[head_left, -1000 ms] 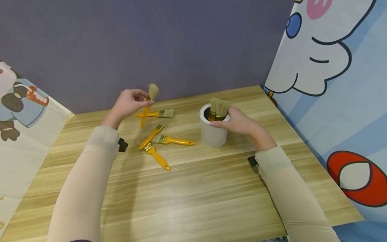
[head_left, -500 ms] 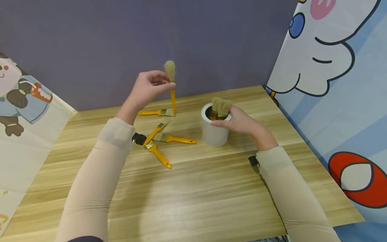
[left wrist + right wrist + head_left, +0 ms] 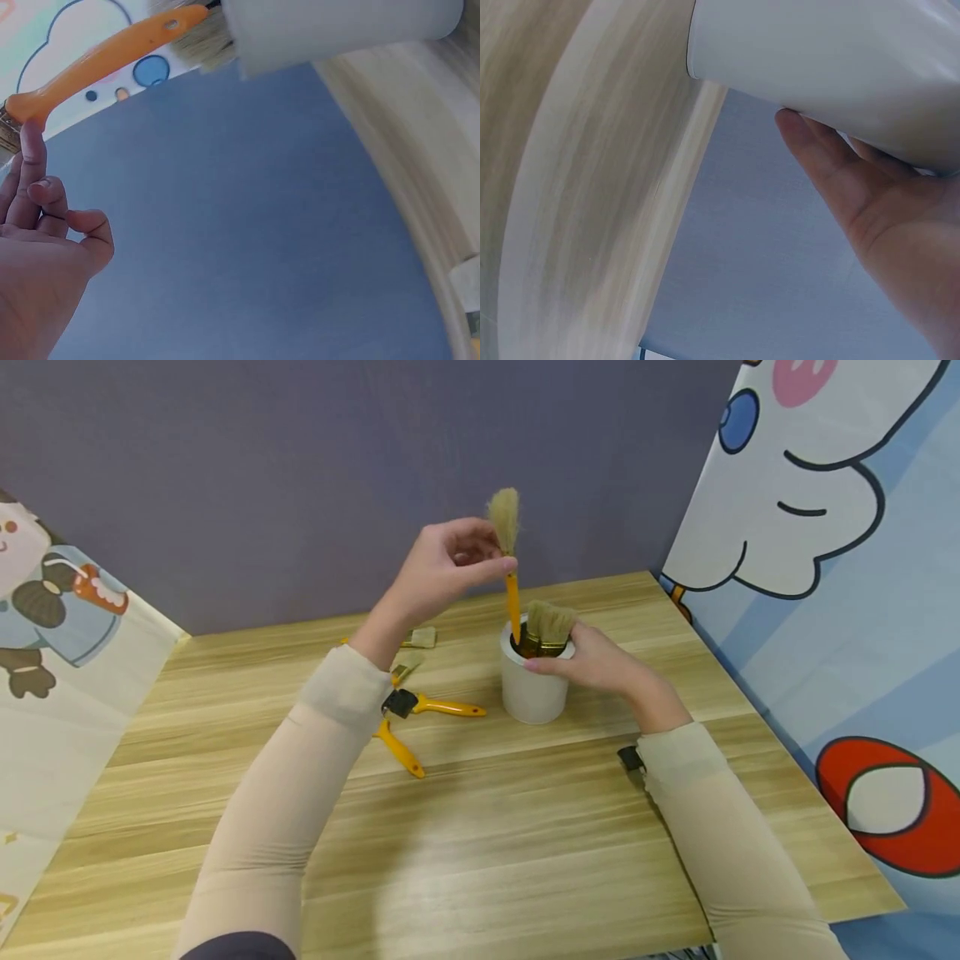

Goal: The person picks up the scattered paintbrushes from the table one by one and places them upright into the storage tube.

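Observation:
My left hand (image 3: pixel 450 560) pinches a yellow-handled paintbrush (image 3: pixel 513 602) near its ferrule, bristles up. The handle hangs down with its end at the mouth of a white can (image 3: pixel 534 693); in the left wrist view the orange handle (image 3: pixel 112 61) points at that rim. Wide paintbrush bristles (image 3: pixel 552 623) stick up out of the can. On the can's right side my right hand (image 3: pixel 596 662) grips it, thumb at the front near the rim. In the right wrist view, fingers (image 3: pixel 814 146) lie along the can wall (image 3: pixel 817 60).
Left of the can several paintbrushes lie on the wooden table (image 3: pixel 465 852), among them one with its handle (image 3: pixel 452 707) pointing right and another with its handle (image 3: pixel 401 752) towards me. My left forearm covers part of them. A grey wall (image 3: pixel 337 485) stands behind.
My left hand has lifted the paintbrush and carried it right, from above the loose brushes to the can's mouth. The brush has become more upright. My right hand stays on the can.

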Available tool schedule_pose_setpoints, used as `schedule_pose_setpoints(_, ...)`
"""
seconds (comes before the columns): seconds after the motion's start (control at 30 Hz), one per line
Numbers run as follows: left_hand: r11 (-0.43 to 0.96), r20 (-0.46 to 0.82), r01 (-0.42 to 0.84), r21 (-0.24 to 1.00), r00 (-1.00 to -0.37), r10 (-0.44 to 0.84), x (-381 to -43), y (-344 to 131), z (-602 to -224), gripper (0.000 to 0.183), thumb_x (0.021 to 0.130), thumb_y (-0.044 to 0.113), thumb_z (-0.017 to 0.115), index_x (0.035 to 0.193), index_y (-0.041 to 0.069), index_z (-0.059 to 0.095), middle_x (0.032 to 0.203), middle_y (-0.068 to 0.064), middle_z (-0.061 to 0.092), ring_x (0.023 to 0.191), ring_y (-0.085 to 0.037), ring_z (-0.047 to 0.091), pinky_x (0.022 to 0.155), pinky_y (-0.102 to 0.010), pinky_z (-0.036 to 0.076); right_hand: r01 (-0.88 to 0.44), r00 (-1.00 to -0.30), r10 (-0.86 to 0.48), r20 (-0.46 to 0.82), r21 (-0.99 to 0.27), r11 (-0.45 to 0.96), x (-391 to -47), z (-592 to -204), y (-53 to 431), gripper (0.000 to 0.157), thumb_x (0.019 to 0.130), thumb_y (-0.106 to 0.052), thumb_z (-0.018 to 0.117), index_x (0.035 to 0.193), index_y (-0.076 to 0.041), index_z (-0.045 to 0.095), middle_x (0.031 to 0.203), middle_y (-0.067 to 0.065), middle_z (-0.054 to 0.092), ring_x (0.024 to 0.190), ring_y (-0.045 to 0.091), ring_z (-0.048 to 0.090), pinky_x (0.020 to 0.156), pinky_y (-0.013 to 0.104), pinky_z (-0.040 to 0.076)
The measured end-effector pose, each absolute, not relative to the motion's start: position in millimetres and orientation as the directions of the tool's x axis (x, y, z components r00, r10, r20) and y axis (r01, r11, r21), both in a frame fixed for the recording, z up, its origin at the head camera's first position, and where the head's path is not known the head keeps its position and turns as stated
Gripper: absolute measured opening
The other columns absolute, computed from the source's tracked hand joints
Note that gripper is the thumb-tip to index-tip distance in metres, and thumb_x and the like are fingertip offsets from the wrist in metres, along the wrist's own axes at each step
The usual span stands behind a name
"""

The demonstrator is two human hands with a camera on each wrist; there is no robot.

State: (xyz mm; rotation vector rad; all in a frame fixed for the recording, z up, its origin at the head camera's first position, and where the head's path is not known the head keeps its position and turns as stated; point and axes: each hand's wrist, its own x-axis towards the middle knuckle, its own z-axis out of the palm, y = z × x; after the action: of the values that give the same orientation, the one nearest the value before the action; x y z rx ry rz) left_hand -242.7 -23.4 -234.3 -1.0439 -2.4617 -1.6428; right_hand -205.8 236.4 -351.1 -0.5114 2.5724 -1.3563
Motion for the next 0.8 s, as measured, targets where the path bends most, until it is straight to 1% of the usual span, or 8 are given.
schedule_pose_setpoints(0.07,0.246,0.336,0.523,0.816,-0.775,0.535,-245.1,-18.2,-240.6,0.032,0.097,0.028,0.079,0.121,0.008,0.072,0.106,-0.004,0.074,0.098,-0.02,0.071,0.092,-0.033,0.058,-0.22,-0.922,-0.387,0.003,-0.827,0.517,-206.3,-351.9,237.2,0.07,0.096,-0.042,0.08,0.153,-0.018,0.047,0.157,0.009,0.05,0.147,0.031,0.048,0.121,0.06,0.039)
schedule_pose_setpoints(0.2,0.294,0.295,0.511,0.808,-0.781,0.551,-250.2,-13.7,-253.3,0.032,0.097,0.029,0.079,0.121,0.008,0.072,0.107,-0.005,0.073,0.093,-0.021,0.067,0.085,-0.033,0.055,-0.23,-0.92,-0.391,0.016,-0.829,0.509,-207.8,-353.5,238.1,0.07,0.095,-0.044,0.081,0.153,-0.021,0.048,0.157,0.006,0.051,0.147,0.028,0.049,0.122,0.058,0.039)
schedule_pose_setpoints(0.27,0.315,0.274,0.503,0.805,-0.786,0.554,-252.9,-13.0,-258.8,0.033,0.098,0.029,0.078,0.123,0.009,0.072,0.108,-0.005,0.073,0.092,-0.021,0.065,0.083,-0.032,0.053,-0.231,-0.919,-0.394,0.016,-0.832,0.504,-208.5,-354.1,239.0,0.071,0.095,-0.045,0.081,0.153,-0.02,0.048,0.157,0.005,0.052,0.146,0.028,0.05,0.122,0.058,0.04)
schedule_pose_setpoints(0.37,0.336,0.259,0.505,0.795,-0.784,0.564,-257.4,-12.6,-265.6,0.032,0.098,0.03,0.077,0.122,0.01,0.072,0.107,-0.006,0.072,0.088,-0.021,0.062,0.08,-0.032,0.05,-0.229,-0.92,-0.391,0.013,-0.83,0.51,-208.8,-353.4,239.8,0.074,0.096,-0.044,0.08,0.155,-0.016,0.045,0.157,0.009,0.052,0.146,0.031,0.05,0.122,0.061,0.039)
schedule_pose_setpoints(0.5,0.364,0.241,0.52,0.773,-0.771,0.59,-262.0,-11.2,-274.7,0.026,0.099,0.032,0.077,0.116,0.012,0.072,0.104,-0.004,0.071,0.08,-0.02,0.053,0.073,-0.031,0.044,-0.218,-0.925,-0.381,0.0,-0.819,0.531,-207.6,-352.2,240.5,0.078,0.097,-0.042,0.078,0.159,-0.013,0.041,0.159,0.013,0.05,0.149,0.034,0.048,0.122,0.063,0.037)
schedule_pose_setpoints(0.63,0.392,0.208,0.521,0.758,-0.763,0.612,-263.7,-11.3,-283.9,0.023,0.099,0.034,0.076,0.109,0.014,0.071,0.099,-0.003,0.068,0.074,-0.019,0.045,0.068,-0.032,0.039,-0.215,-0.924,-0.382,-0.01,-0.813,0.541,-206.5,-351.5,239.7,0.079,0.097,-0.043,0.078,0.16,-0.013,0.04,0.16,0.014,0.05,0.148,0.034,0.049,0.122,0.063,0.038)
schedule_pose_setpoints(0.8,0.431,0.173,0.538,0.724,-0.747,0.642,-266.7,-10.9,-294.4,0.02,0.099,0.033,0.074,0.104,0.015,0.068,0.093,-0.003,0.062,0.071,-0.018,0.043,0.066,-0.032,0.037,-0.212,-0.92,-0.391,-0.019,-0.815,0.539,-205.5,-350.1,238.5,0.08,0.098,-0.044,0.077,0.162,-0.015,0.038,0.161,0.013,0.049,0.149,0.034,0.049,0.122,0.062,0.039)
